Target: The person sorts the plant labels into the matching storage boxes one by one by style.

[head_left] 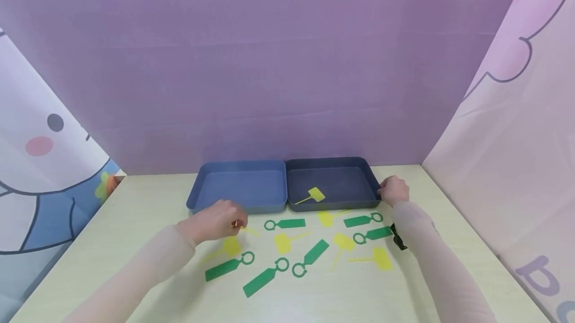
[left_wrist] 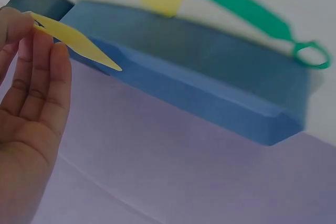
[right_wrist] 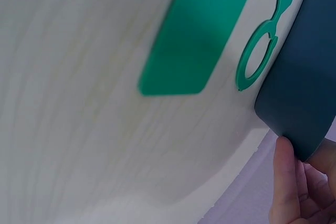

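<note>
My left hand (head_left: 217, 220) pinches a yellow plant label (left_wrist: 79, 43) between thumb and fingers, over the table just in front of the blue tray (head_left: 242, 186). In the left wrist view the label's flat end points away from the fingertips. At the right end of the dark navy tray (head_left: 346, 188), my right hand (head_left: 395, 190) grips the rim, thumb and fingers on either side of the wall in the right wrist view. One yellow T-shaped label (head_left: 316, 194) lies inside that tray, its stem toward the front left. The blue tray holds nothing.
Green ring-ended plant tags (head_left: 316, 251) and more yellow labels (head_left: 382, 258) are scattered across the pale table before the trays, several of each. A purple backdrop (head_left: 287, 73) rises behind the trays. Printed fabric stands at both sides. A black item (head_left: 398, 238) shows by the right sleeve.
</note>
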`<act>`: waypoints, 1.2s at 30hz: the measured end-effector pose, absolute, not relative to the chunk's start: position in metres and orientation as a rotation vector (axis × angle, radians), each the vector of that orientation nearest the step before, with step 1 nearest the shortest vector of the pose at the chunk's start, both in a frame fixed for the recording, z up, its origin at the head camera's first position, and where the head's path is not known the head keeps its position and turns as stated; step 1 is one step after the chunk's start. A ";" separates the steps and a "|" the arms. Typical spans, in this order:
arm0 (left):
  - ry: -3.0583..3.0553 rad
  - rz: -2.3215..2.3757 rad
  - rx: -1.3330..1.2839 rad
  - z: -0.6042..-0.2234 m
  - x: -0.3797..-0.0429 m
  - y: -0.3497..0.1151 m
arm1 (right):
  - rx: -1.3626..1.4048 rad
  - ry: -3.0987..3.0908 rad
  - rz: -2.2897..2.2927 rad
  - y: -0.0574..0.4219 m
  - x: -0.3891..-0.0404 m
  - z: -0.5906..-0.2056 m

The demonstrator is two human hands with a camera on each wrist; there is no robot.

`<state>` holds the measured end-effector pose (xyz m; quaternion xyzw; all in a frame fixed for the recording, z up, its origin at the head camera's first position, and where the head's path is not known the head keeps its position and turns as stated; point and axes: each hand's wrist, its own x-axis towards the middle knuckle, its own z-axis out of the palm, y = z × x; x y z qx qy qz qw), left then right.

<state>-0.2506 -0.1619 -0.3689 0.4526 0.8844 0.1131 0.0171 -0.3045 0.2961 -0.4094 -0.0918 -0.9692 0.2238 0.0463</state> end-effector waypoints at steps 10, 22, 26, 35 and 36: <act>2.659 0.269 1.349 -0.341 -0.286 -0.104 | -0.302 -2.969 0.703 0.295 -0.303 -0.409; 2.629 0.322 1.194 -0.336 -0.321 -0.036 | -0.311 -2.955 0.711 0.294 -0.303 -0.410; 2.631 0.358 1.214 -0.340 -0.330 -0.021 | -0.302 -2.958 0.701 0.293 -0.305 -0.410; 2.643 0.456 1.158 -0.357 -0.348 0.003 | -0.307 -2.950 0.688 0.291 -0.306 -0.413; 2.647 0.479 1.137 -0.359 -0.350 0.004 | -0.310 -2.948 0.692 0.291 -0.306 -0.413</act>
